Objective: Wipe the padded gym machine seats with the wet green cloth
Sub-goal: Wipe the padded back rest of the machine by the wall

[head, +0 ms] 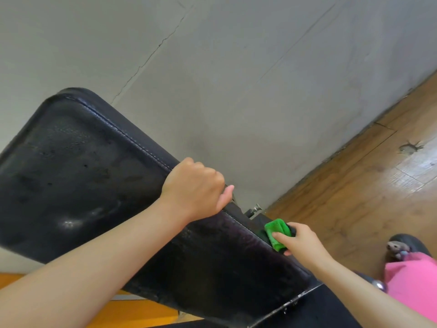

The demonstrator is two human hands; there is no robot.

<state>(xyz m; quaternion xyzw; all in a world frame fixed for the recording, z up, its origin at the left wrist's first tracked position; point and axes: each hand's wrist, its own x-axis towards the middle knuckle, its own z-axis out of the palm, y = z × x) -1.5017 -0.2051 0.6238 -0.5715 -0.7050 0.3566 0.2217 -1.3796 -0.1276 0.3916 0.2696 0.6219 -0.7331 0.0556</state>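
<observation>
A long black padded seat back (89, 176) slants across the view from upper left to lower right, its leather streaked and damp. My left hand (194, 188) grips the pad's far stitched edge, fingers curled over it. My right hand (298, 240) holds the folded green cloth (276, 233) against the pad's side edge, lower down near the metal frame. The fingers behind the pad are hidden.
A grey cracked wall (236, 67) stands right behind the pad. Wooden floor (366, 185) runs along the right. A metal adjustment knob (255, 209) sticks out by the pad. An orange part (132, 313) lies under the pad. Pink clothing (411, 280) and a shoe (402, 247) show at lower right.
</observation>
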